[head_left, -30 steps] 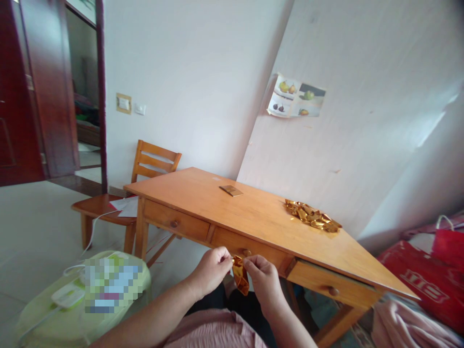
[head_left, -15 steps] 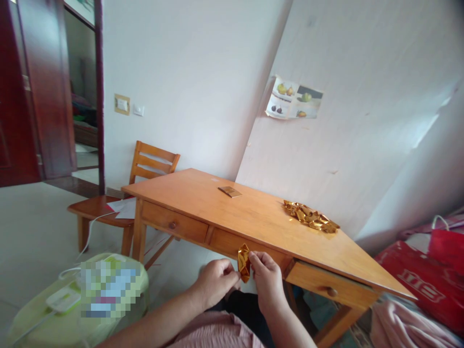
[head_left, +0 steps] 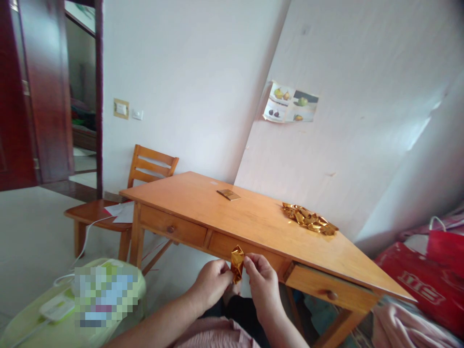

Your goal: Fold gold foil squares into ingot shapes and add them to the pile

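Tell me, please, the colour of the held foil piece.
The foil piece is gold; head view shows it best.

Gold foil piece (head_left: 237, 263) standing on end, creased and shining

The small piece is gleaming, its mirror-like surface showing bright patches beside darker amber ones. Creases are running across it, breaking the face into angled facets. It is standing roughly upright, longer than it is wide, its top narrowing to a point. The left hand (head_left: 214, 284) is pinching it at the lower left edge, the right hand (head_left: 263, 280) at the right edge, higher up. It is being held off the worktop (head_left: 192, 198), on the near side of the front edge.
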Action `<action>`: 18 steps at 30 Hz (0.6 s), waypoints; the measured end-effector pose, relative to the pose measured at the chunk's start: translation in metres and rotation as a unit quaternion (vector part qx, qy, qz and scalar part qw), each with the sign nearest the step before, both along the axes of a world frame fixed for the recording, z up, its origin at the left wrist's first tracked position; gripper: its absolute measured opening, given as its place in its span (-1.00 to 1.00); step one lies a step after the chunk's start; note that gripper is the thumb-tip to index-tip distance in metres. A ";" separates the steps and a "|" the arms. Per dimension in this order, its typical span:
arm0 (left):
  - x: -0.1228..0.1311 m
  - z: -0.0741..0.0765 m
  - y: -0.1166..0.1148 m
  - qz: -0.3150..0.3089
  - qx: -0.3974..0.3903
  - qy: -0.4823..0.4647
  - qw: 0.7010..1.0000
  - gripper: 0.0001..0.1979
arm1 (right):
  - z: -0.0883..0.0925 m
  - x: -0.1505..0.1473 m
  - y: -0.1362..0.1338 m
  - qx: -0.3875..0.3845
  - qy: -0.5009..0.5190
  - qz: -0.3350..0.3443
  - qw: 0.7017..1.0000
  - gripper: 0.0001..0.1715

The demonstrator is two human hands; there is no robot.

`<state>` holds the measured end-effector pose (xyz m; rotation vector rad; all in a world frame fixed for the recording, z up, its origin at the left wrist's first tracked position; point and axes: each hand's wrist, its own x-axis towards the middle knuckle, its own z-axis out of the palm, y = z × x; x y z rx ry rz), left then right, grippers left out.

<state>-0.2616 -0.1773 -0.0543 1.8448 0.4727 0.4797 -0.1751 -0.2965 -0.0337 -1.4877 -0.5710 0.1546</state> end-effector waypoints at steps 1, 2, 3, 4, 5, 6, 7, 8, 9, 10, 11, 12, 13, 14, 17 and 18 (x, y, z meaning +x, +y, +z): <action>0.000 -0.001 0.002 0.003 -0.002 -0.002 1.000 -0.85 | -0.001 -0.001 -0.002 -0.014 -0.018 0.003 1.000 -0.65; 0.001 -0.001 0.003 0.007 -0.003 -0.004 1.000 -0.84 | -0.003 -0.002 -0.003 -0.033 -0.038 0.005 0.999 -0.67; 0.001 -0.002 0.005 0.011 -0.002 -0.005 1.000 -0.84 | -0.005 -0.003 -0.005 -0.058 -0.060 0.008 0.997 -0.70; 0.001 -0.003 0.006 0.016 0.000 -0.006 1.000 -0.83 | -0.007 -0.004 -0.006 -0.087 -0.077 0.010 0.993 -0.73; 0.001 -0.003 0.007 0.021 0.003 -0.007 1.000 -0.83 | -0.010 -0.005 -0.007 -0.116 -0.090 0.011 0.989 -0.76; 0.001 -0.004 0.008 0.023 0.006 -0.009 1.000 -0.83 | -0.012 -0.005 -0.007 -0.143 -0.101 0.012 0.985 -0.79; 0.001 -0.004 0.008 0.023 0.007 -0.010 1.000 -0.83 | -0.013 -0.006 -0.008 -0.167 -0.108 0.010 0.980 -0.81; 0.001 -0.005 0.008 0.021 0.008 -0.012 1.000 -0.83 | -0.014 -0.006 -0.008 -0.184 -0.114 0.007 0.976 -0.82; 0.001 -0.005 0.008 0.018 0.008 -0.015 1.000 -0.83 | -0.015 -0.006 -0.008 -0.194 -0.118 0.003 0.974 -0.83; 0.001 -0.005 0.007 0.016 0.006 -0.017 1.000 -0.84 | -0.015 -0.006 -0.007 -0.197 -0.118 -0.001 0.973 -0.84; 0.001 -0.005 0.006 0.014 0.002 -0.020 1.000 -0.84 | -0.015 -0.005 -0.007 -0.195 -0.116 -0.005 0.974 -0.84; 0.001 -0.005 0.006 0.012 -0.005 -0.023 1.000 -0.85 | -0.015 -0.005 -0.007 -0.191 -0.111 -0.008 0.975 -0.84; 0.000 -0.005 0.005 0.011 -0.015 -0.025 1.000 -0.86 | -0.015 -0.004 -0.007 -0.187 -0.105 -0.008 0.977 -0.83; 0.000 -0.005 0.005 0.008 -0.029 -0.026 0.999 -0.87 | -0.015 -0.004 -0.006 -0.183 -0.100 -0.008 0.978 -0.83; -0.001 -0.004 0.004 0.000 -0.081 -0.020 0.997 -0.89 | -0.018 -0.001 -0.006 -0.173 -0.083 0.002 0.981 -0.83; -0.001 -0.003 0.004 -0.002 -0.099 -0.016 0.995 -0.89 | -0.020 0.000 -0.007 -0.170 -0.075 0.006 0.983 -0.82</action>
